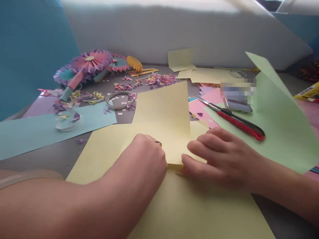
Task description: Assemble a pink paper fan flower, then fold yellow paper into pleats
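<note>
A folded sheet of yellow paper (163, 109) stands up from larger yellow paper (199, 212) that lies flat on the table. My left hand (147, 156) is closed at the sheet's lower crease, its fingertips hidden behind the knuckles; a ring shows on one finger. To the right, my right hand (216, 156) has its fingers curled, with thumb and forefinger at the same crease. Close beyond it, a red and black utility knife (234, 121) lies with its blade out.
Green paper (281, 132) curls up at the right, near a phone (238, 103). At the left lie a blue paper strip (32, 127), a tape roll (121, 100) and a clear tape ring (67, 122). Paper scraps (160, 79) and pleated paper rosettes (91, 64) sit behind.
</note>
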`<state>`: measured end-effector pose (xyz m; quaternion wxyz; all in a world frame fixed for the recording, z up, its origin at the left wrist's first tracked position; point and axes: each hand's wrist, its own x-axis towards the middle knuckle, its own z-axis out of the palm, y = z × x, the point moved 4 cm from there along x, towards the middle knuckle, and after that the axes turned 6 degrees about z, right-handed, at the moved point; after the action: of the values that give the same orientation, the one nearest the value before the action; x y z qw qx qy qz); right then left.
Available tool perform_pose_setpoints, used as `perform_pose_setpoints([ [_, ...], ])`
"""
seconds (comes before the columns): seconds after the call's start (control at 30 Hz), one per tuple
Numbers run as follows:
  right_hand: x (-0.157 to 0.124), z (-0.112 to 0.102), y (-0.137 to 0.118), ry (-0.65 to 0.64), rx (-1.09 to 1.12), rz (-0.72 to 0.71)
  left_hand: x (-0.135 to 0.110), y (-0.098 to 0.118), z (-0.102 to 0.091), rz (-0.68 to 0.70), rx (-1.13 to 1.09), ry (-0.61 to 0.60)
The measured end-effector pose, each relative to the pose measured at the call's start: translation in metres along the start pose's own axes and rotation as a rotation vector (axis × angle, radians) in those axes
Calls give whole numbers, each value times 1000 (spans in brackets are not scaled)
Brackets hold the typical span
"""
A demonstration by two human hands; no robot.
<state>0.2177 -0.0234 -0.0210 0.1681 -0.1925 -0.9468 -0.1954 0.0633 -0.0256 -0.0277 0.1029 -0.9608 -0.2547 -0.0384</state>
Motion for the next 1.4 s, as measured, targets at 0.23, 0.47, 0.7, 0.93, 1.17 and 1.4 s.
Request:
perform_pose_setpoints([
  [0.23, 3, 7, 0, -133, 157, -94, 3, -4, -4, 259, 208, -137],
  [0.47, 0, 17, 16, -304, 342, -1, -21, -24, -1, 340, 30, -19],
  [0.7, 1, 21, 26, -396, 587, 87, -26, -35, 5, 344, -46, 54],
  [0.93, 3, 24, 18, -371, 561, 138, -28, -36, 8, 249, -324, 10],
  [1.17, 6, 26, 21, -422, 690, 258, -32, -47, 16, 145, -484, -38],
  [1.4, 6, 29, 25, -464, 723, 420, -34, -49, 19, 59, -455, 6],
])
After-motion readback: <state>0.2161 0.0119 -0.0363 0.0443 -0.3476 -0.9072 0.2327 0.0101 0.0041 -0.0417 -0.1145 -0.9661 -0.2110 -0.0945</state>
